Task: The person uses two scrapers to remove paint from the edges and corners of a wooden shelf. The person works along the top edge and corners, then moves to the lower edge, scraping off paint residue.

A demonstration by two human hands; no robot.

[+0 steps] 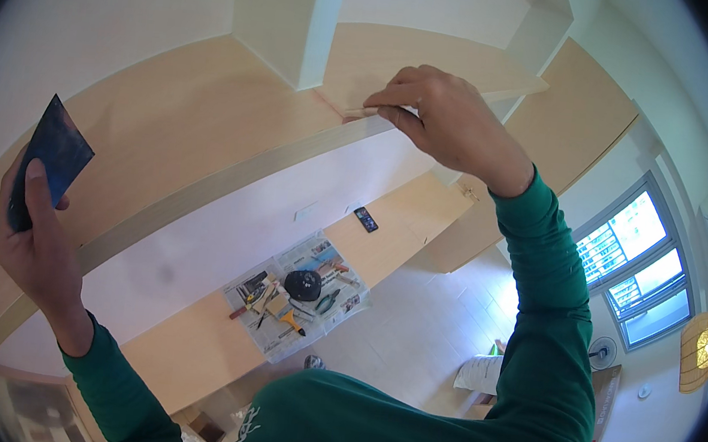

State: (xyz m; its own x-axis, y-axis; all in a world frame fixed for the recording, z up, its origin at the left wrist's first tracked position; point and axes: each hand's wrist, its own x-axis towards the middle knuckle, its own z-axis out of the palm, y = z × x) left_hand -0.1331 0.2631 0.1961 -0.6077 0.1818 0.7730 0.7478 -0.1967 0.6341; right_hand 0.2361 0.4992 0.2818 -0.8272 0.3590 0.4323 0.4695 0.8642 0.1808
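Observation:
Raised at the left, my left hand [39, 244] is closed on a dark, flat, bent sheet [58, 142], which looks like sandpaper. Its thumb presses on the sheet's face. My right hand [443, 114] is at the front edge of a light wood shelf [185, 108], pinching a thin, pale wood-coloured strip [364, 112] between thumb and fingers. The strip's tip reaches the shelf edge, close to the foot of a white upright panel [293, 25]. A faint reddish line [329, 104] runs over the shelf beside that panel.
Below the shelf runs a long wooden counter [194, 351]. Newspaper [280, 347] on it carries several hand tools and a dark round object [302, 285]. Farther along lies a phone [365, 220]. A tall wood cabinet [576, 115], a window [629, 267] and a fan [603, 352] are at the right.

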